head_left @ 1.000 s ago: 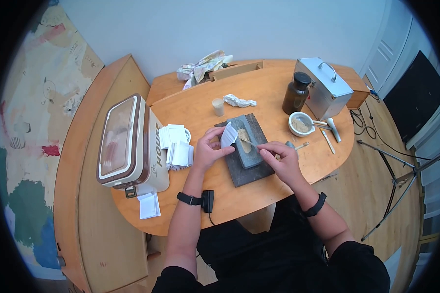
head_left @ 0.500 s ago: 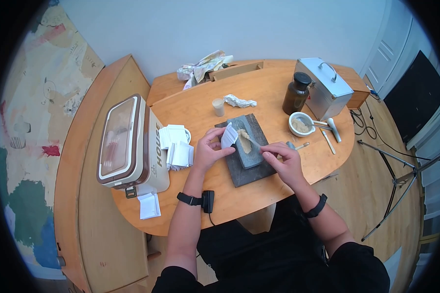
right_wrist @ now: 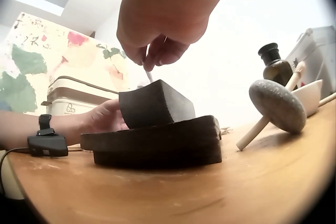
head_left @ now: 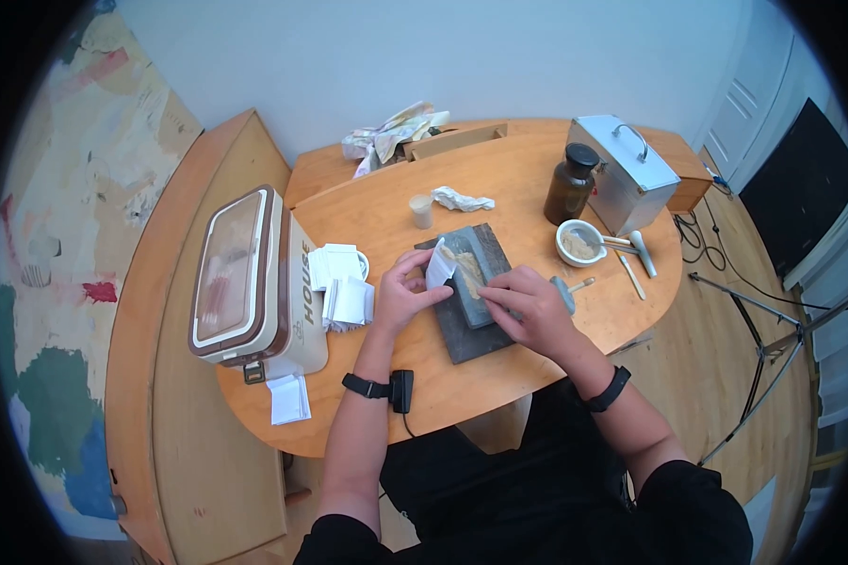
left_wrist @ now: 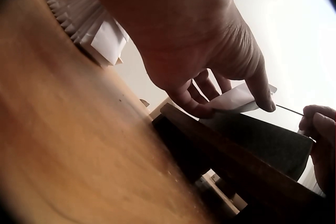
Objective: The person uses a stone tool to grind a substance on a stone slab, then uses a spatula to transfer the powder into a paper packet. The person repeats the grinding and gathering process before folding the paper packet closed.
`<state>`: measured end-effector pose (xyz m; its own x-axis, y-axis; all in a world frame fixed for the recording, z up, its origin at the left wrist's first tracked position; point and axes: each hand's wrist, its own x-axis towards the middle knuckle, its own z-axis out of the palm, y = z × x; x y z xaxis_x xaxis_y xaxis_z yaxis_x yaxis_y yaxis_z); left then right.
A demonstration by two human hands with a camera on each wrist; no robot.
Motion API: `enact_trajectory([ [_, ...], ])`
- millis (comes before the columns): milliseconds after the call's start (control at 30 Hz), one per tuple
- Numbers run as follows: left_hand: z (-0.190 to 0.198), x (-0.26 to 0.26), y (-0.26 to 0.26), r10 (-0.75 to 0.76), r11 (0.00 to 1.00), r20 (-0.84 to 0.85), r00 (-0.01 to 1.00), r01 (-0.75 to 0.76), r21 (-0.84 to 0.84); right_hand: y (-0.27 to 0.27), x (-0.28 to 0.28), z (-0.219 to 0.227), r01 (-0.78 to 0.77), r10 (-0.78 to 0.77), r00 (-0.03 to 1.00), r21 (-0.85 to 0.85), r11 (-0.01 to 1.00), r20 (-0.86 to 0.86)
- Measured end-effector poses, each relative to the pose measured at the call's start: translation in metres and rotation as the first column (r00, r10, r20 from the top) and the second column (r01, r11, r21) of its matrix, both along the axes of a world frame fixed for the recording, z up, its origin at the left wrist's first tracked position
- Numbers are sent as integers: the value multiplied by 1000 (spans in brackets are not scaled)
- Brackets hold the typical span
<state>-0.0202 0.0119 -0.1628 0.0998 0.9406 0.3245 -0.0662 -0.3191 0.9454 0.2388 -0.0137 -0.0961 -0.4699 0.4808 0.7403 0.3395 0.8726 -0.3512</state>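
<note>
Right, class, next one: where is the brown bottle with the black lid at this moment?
In the head view, the brown bottle stands on the right side of the table, just left of the silver case and behind the white bowl.

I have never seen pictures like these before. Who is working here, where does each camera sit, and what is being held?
No machine works here, only a person's two bare hands. The wide picture comes from a camera on the head; the other two come from cameras on the left and right wrists. On the wooden table, a grey block with pale powder on top rests on a dark slab. The left hand holds a folded white paper; the right hand pinches a thin tool. A white bowl and brown bottle stand nearby.
</note>
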Motion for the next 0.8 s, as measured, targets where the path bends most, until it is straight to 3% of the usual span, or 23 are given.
enact_trajectory([
  [600,0,2,1,-23,1000,13,1000,23,-10,-1,2,6,-35,29,991,48,998,128],
  [733,-2,2,1,-23,1000,33,999,23,-8,0,2,4,-30,24,992,47,998,126],
  [800,-1,2,1,-23,1000,35,999,23,-8,1,1,2,-36,37,999,-9,999,34],
])
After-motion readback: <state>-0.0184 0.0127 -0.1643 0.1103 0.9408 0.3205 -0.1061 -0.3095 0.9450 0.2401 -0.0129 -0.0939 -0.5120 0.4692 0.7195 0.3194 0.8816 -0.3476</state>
